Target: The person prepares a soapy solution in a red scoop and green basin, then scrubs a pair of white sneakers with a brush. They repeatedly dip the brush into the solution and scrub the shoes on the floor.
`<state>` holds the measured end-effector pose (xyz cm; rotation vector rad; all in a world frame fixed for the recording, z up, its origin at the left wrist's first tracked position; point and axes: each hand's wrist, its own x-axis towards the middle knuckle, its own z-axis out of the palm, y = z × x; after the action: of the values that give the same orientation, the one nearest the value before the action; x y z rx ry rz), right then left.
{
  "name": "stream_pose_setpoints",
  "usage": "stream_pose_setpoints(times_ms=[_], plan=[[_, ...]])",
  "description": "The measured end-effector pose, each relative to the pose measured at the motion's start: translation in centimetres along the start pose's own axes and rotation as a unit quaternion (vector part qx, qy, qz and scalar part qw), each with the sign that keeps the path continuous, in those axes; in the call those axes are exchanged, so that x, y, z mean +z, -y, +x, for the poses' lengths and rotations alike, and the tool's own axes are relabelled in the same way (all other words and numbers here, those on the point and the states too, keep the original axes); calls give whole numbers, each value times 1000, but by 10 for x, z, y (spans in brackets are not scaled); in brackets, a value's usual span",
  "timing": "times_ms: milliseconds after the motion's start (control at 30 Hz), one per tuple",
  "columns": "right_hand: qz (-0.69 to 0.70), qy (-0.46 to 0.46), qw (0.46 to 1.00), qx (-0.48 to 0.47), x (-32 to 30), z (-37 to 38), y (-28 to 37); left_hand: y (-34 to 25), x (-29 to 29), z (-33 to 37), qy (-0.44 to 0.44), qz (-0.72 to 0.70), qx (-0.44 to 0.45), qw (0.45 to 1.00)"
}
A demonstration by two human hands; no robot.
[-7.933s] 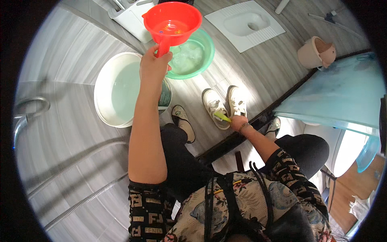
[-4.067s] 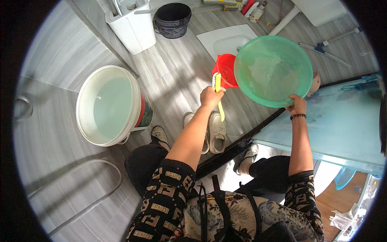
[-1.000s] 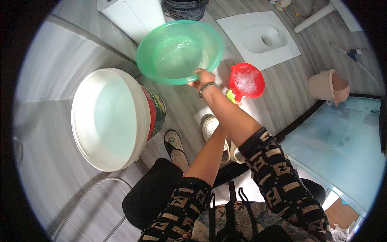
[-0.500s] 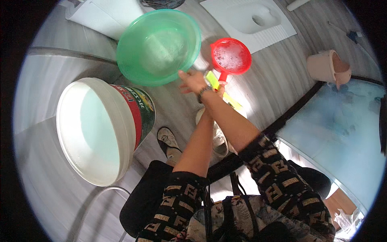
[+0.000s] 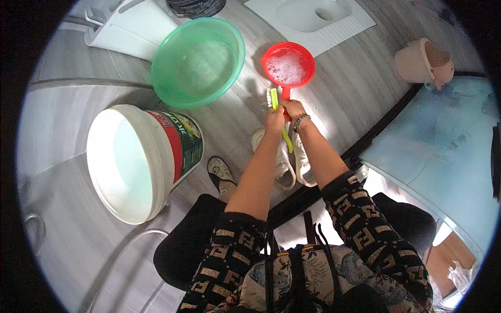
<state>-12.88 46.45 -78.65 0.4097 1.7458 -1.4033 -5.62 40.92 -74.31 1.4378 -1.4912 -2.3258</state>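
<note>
My left hand (image 5: 274, 121) is closed round a lime-green scrubbing brush (image 5: 275, 98), white bristles up and the handle's end sticking out below. Close beside it, my right hand (image 5: 294, 108) grips the handle of a red water scoop (image 5: 287, 93). Foamy, soapy water fills the scoop's bowl, which is over the floor just beyond my hands. Two white shoes (image 5: 284, 175) stand below my hands, partly covered by my forearms. To the upper left of the scoop is a large green basin (image 5: 235, 65) with some cloudy water in it.
A big white bucket (image 5: 166, 156) with a red and green label stands at left, pale water inside. A squat toilet (image 5: 344, 26) lies at the far side. At right are a pink pail (image 5: 412, 63) and a frosted panel (image 5: 428, 141). A hose (image 5: 117, 261) curves at lower left.
My right hand has moved right, from near the green basin, onto the scoop's handle. My forearms were crossed and are now side by side. The brush stays in my left hand.
</note>
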Motion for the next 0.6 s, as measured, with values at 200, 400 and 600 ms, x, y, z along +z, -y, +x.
stream_pose_setpoints(times_ms=[200,400,600], plan=[[-244,-207,946,-54,-8,-6,4,0,-24,-45,-62,81,-22,995],[-226,-209,945,-110,-55,-22,-4,-4,-31,-80,-23,101,-32,994],[-153,-242,949,-132,-110,-52,-10,-5,-33,-97,-17,159,7,987]])
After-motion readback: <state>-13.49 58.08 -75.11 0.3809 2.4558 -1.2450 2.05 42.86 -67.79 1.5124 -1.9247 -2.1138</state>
